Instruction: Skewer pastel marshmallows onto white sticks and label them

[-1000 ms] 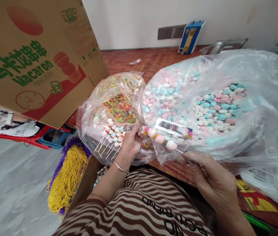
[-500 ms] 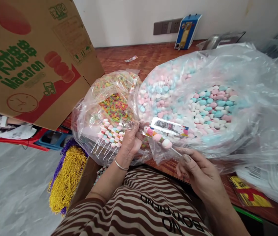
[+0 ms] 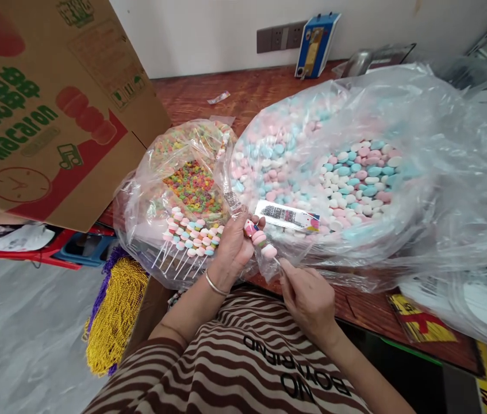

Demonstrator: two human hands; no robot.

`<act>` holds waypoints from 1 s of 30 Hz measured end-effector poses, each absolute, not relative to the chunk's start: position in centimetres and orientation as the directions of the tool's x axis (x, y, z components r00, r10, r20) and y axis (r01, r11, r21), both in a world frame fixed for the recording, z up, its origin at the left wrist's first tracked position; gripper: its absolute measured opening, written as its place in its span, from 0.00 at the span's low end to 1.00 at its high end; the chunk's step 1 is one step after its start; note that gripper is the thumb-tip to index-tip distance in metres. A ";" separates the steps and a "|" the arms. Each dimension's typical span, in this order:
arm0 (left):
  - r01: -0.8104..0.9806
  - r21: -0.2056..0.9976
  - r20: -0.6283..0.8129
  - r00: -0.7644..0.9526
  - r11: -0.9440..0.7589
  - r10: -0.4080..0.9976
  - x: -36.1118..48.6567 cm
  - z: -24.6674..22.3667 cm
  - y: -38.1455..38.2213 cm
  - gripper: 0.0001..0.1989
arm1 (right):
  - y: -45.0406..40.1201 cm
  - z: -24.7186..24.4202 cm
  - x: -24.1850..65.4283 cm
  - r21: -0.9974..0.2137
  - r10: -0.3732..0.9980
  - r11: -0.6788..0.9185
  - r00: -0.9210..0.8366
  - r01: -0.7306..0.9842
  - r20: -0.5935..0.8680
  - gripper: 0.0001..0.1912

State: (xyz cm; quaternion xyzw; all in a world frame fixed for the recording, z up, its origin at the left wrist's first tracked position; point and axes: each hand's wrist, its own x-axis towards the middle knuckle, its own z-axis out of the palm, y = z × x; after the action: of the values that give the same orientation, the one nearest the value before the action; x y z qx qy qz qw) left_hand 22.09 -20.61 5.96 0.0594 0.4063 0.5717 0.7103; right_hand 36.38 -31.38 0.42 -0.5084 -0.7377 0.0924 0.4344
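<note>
My right hand (image 3: 310,296) is closed on the white stick of a marshmallow skewer (image 3: 268,252), whose pink and white pieces point up and left. My left hand (image 3: 235,244) pinches a small clear printed wrapper (image 3: 232,200). The skewer's upper end lies at the left fingers, partly covered by the wrapper's coloured print; how deep it sits inside is hidden. Left of that hand, several finished skewers (image 3: 195,236) lie in rows on a clear bag. Another printed wrapper (image 3: 288,215) rests flat on the big bag of marshmallows (image 3: 359,172).
A bag of colourful ring-shaped pieces (image 3: 195,184) lies behind the skewers. A tall cardboard box (image 3: 53,115) stands at the left, a blue device (image 3: 317,46) by the wall. Gold and purple bead strands (image 3: 118,316) hang low left; a yellow packet (image 3: 422,319) is at right.
My right hand has moved left toward my left hand, bringing the skewer's upper pieces up to the left fingers and the wrapper. The view has shifted slightly.
</note>
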 end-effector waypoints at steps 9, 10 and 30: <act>-0.820 0.503 -0.400 0.061 0.274 0.914 23.1 5.0 -20.8 0.12 | -31.5 1.4 35.2 -0.963 0.975 -0.220 -0.054 -0.157 -0.214 0.18; -0.823 0.496 -0.384 0.077 0.276 0.920 23.0 4.9 -20.9 0.12 | -31.5 1.7 35.0 -0.906 0.952 -0.306 -0.095 -0.293 -0.291 0.19; -0.729 0.534 -0.354 0.268 0.429 0.896 24.6 4.9 -23.1 0.16 | -30.2 1.6 35.2 -0.981 0.993 -0.097 0.047 -0.170 -0.106 0.16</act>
State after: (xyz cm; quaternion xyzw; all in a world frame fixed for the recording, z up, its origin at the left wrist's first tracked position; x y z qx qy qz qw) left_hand 24.65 -23.14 4.91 0.1336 0.3132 0.5175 0.7850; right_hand 35.23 -30.23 1.58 -0.4948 -0.4157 0.5511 0.5279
